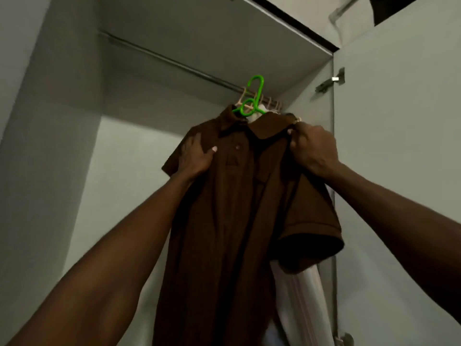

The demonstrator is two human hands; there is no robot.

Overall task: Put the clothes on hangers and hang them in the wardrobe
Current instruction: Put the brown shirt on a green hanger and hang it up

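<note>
Your brown polo shirt hangs lengthwise from the green hanger, hem cut off below, at the wardrobe rail's right end. Left hand grips one shoulder, right hand pinches the other; hanger arms hidden.

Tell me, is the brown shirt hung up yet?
Almost. Done: the shirt is on the green hanger, and a white garment already hangs at the right. In hand: the left hand and right hand hold its shoulders. Left: the hook looks just short of the rail.
</note>
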